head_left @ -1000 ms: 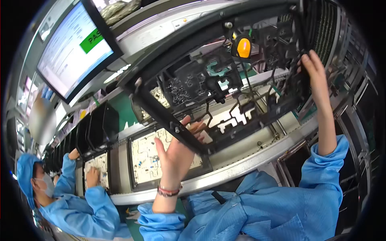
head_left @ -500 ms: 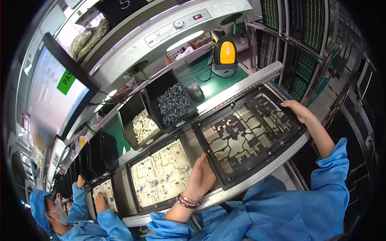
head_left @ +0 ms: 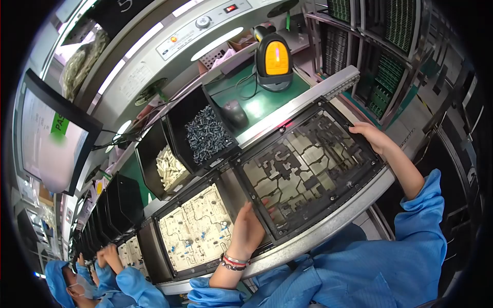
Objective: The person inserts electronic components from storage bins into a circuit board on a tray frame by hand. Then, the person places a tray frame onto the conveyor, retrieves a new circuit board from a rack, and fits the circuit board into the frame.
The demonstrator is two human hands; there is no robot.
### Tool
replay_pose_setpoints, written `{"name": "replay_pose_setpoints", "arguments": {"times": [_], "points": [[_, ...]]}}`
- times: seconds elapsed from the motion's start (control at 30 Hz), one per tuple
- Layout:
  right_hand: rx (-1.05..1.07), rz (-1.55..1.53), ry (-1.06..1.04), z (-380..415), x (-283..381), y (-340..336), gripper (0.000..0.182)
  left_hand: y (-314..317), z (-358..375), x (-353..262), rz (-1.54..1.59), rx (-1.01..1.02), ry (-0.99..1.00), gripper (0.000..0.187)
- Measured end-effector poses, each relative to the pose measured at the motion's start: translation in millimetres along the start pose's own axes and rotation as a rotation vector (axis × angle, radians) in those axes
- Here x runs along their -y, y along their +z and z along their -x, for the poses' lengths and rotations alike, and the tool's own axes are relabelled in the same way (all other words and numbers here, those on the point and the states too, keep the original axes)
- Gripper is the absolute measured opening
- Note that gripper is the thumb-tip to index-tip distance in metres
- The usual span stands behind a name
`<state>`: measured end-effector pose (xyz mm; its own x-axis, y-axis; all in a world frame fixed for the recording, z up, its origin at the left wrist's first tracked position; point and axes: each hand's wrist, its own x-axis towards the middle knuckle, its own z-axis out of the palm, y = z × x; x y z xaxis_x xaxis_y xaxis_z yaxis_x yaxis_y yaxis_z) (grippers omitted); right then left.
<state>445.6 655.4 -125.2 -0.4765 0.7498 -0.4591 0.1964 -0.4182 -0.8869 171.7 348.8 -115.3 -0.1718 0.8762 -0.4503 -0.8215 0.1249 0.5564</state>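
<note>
A black-framed carrier tray [head_left: 314, 160] with irregular cut-outs lies along the rail at the right. My left hand [head_left: 247, 232], wearing bracelets at the wrist, grips its left edge; the fingertips pass under the frame and show through an opening. At the far right corner, my right hand [head_left: 371, 137] has its fingers closed on the frame edge, thumb on top. Left of my left hand, a pale circuit board [head_left: 197, 226] with small blue and dark components sits in another black frame.
Behind the rail stand a bin of dark screws [head_left: 208, 134] and a bin of white parts [head_left: 169, 168]. Nearby are a mouse [head_left: 234, 114], an orange scanner [head_left: 276, 59] and a monitor [head_left: 51, 133]. At lower left, a co-worker's hands [head_left: 109, 256] are above another board. Racks [head_left: 382, 77] stand at right.
The carrier tray has settled lower and flatter on the rail, both my hands still on it. The co-worker's hands have come together. The whole view has shifted slightly.
</note>
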Motion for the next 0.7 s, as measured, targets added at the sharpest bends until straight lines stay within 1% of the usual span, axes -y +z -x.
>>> {"name": "replay_pose_setpoints", "arguments": {"times": [0.1, 0.13, 0.17, 0.23, 0.27, 0.3, 0.33, 0.37, 0.4, 0.43, 0.47, 0.5, 0.53, 0.57, 0.63, 0.67, 0.7], "points": [[0.01, -0.015, -0.018, 6, 0, 4, 0.027, 5, 2, 0, -0.018, -0.038, 0.004, 0.028], [-0.063, -0.019, -0.016, 6, -1, 5, 0.028, 2, 0, 0, -0.04, -0.046, 0.013, 0.039], [-0.069, -0.022, -0.014, 6, -1, 7, 0.028, 3, 0, 1, -0.042, -0.044, 0.006, 0.039], [0.039, -0.135, -0.05, 5, -1, 9, 0.032, 4, 0, 1, -0.043, -0.059, 0.039, 0.036], [0.112, -0.139, -0.04, -2, -2, 9, 0.036, -7, -3, 3, -0.002, -0.061, 0.04, 0.033], [0.162, -0.144, -0.038, -11, -5, 7, 0.04, -4, -4, 3, -0.039, -0.109, 0.047, 0.031], [0.212, -0.042, -0.025, -13, -3, 6, 0.049, -5, -6, 2, -0.059, -0.108, 0.036, 0.03], [-0.203, 0.477, -0.271, -44, -29, -3, 0.059, -2, -8, 0, -0.101, -0.096, 0.013, 0.031], [-0.173, 0.741, -0.48, 12, 11, 12, 0.066, 0, -12, 1, -0.176, -0.143, 0.06, 0.033], [-0.441, 0.862, -0.598, 15, 10, 15, 0.068, 8, -13, 2, -0.182, -0.158, 0.07, 0.027], [-0.441, 0.746, -0.728, 43, 27, 20, 0.071, 7, -17, 1, -0.169, -0.121, -0.002, 0.028], [-0.527, 0.711, -0.864, 43, 17, 19, 0.076, 5, -24, 3, -0.127, -0.115, -0.051, 0.036], [-0.474, 0.608, -0.928, 62, 19, 20, 0.077, 6, -28, 7, -0.1, -0.044, -0.06, 0.035], [-0.327, 0.43, -0.983, 94, 25, 19, 0.075, 8, -28, 9, -0.075, 0.008, -0.07, 0.035], [-0.178, 0.129, -1.099, 152, 25, 16, 0.076, 20, -13, 6, -0.005, 0.045, -0.111, 0.022], [-0.062, -0.051, -1.117, 180, 24, 10, 0.077, 9, -14, 3, 0.043, 0.08, -0.126, 0.02], [0.064, -0.226, -1.135, 208, 26, -1, 0.079, 2, -14, 1, 0.059, 0.158, -0.166, 0.018]]}}
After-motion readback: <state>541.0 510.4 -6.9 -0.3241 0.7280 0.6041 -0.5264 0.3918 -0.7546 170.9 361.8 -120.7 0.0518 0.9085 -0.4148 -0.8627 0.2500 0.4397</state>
